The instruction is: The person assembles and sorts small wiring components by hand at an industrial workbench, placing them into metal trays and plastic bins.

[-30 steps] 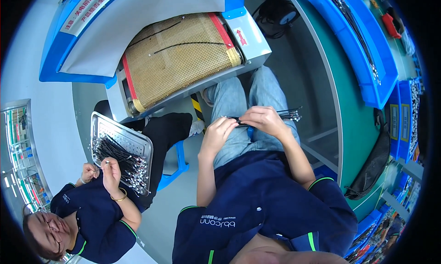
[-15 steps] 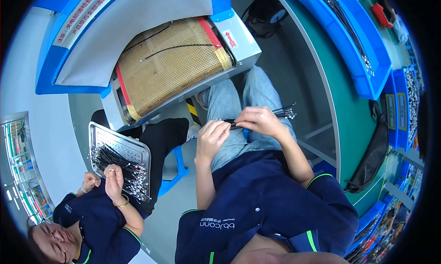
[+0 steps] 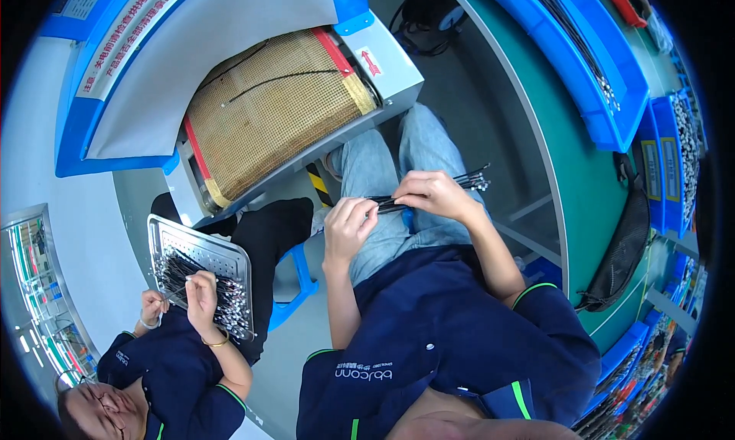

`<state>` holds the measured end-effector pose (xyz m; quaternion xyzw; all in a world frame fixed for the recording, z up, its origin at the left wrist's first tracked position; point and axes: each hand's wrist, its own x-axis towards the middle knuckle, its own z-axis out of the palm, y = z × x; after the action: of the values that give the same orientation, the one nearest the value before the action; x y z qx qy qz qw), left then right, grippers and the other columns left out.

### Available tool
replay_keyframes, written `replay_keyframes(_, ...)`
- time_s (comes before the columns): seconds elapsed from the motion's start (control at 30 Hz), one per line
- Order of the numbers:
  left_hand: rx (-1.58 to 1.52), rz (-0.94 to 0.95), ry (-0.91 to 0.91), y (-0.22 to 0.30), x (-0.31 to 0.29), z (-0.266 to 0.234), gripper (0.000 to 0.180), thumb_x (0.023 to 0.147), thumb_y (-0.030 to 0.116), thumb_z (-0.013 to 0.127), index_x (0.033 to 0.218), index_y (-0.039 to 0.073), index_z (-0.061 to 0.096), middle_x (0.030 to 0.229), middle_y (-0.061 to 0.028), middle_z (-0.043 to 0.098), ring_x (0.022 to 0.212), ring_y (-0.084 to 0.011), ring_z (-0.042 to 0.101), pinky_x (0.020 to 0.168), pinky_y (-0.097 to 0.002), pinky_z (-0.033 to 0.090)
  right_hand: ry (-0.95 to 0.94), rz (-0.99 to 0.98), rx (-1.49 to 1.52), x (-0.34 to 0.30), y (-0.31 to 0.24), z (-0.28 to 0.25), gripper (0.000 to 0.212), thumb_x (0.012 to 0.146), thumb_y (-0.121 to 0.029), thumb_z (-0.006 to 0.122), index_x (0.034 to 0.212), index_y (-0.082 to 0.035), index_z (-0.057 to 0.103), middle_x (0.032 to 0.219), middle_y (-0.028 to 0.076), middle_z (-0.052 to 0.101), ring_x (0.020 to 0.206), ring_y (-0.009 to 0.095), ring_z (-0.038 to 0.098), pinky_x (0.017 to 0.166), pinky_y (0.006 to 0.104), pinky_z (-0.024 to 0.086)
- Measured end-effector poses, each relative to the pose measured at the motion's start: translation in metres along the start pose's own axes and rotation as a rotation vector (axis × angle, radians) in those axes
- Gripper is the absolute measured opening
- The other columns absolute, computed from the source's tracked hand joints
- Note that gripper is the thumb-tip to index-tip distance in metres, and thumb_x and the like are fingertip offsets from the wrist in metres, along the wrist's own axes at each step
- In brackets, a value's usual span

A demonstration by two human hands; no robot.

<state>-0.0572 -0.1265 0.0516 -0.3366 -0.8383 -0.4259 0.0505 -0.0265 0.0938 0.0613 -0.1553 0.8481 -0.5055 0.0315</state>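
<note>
A bundle of short black cables [image 3: 473,181] with silvery connector ends lies across my hands above my lap. My left hand [image 3: 348,227] is closed around its left end, and the fingers hide the cable tips there. With thumb and fingers closed, my right hand [image 3: 435,195] grips the bundle nearer its middle. The connector ends fan out to the right past that hand. Beyond my knees, a loose black cable [image 3: 287,78] rests on the tan mesh conveyor belt [image 3: 268,130], and another lies partly in shadow behind it.
At my left a seated co-worker handles cables over a perforated metal tray [image 3: 243,252] piled with them. A blue-framed machine [image 3: 115,145] surrounds the conveyor. On the right, a green-topped table [image 3: 563,153] bears a blue bin [image 3: 624,80] of cables and a black mesh pouch [image 3: 620,245].
My view has shifted slightly, so the conveyor and table sit a little differently. Both my hands keep hold of the cable bundle. The co-worker's hands have moved slightly over the tray.
</note>
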Motion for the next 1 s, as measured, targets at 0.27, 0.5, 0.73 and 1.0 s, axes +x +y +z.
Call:
replay_keyframes(0.27, -0.029, -0.103, 0.007, -0.022, -0.006, -0.012, 0.015, 0.072, -0.002, 0.071, 0.084, 0.003, 0.063, 0.081, -0.0086, 0.063, 0.070, -0.0228, 0.061, 0.062, -0.0313, 0.049, 0.064, 0.131, -0.050, -0.010, -0.001, -0.024, 0.015, 0.079, -0.003, 0.067, 0.094, -0.004, 0.069, 0.086, 0.008, 0.062, 0.078, 0.021, 0.062, 0.065, 0.0300, 0.050)
replay_keyframes(0.5, -0.176, -0.371, 0.020, -0.029, -0.015, 0.006, 0.023, 0.079, 0.001, 0.070, 0.100, 0.001, 0.062, 0.091, -0.0101, 0.064, 0.079, -0.0158, 0.062, 0.068, -0.0272, 0.052, 0.141, 0.113, -0.133, -0.009, 0.001, -0.024, 0.013, 0.078, -0.005, 0.069, 0.091, -0.004, 0.068, 0.080, 0.008, 0.062, 0.071, 0.022, 0.063, 0.062, 0.0296, 0.051)
replay_keyframes(0.73, -1.164, -0.906, 0.220, -0.013, -0.030, 0.078, 0.035, 0.090, 0.007, 0.061, 0.123, 0.003, 0.051, 0.099, -0.0052, 0.063, 0.086, -0.0113, 0.060, 0.078, -0.0249, 0.050, 0.140, 0.188, -0.197, -0.009, 0.008, -0.014, 0.010, 0.077, -0.006, 0.069, 0.087, -0.003, 0.066, 0.081, 0.010, 0.063, 0.072, 0.025, 0.064, 0.064, 0.0319, 0.052)
replay_keyframes(1.0, -1.537, -0.958, 0.386, 0.009, -0.021, 0.102, 0.019, 0.093, 0.011, 0.059, 0.109, 0.002, 0.060, 0.097, -0.0054, 0.062, 0.088, -0.0105, 0.060, 0.077, -0.0239, 0.050, 0.065, 0.153, -0.236, -0.008, 0.010, -0.003, 0.010, 0.078, -0.012, 0.066, 0.085, -0.004, 0.066, 0.076, 0.009, 0.062, 0.071, 0.027, 0.062, 0.063, 0.0350, 0.050)
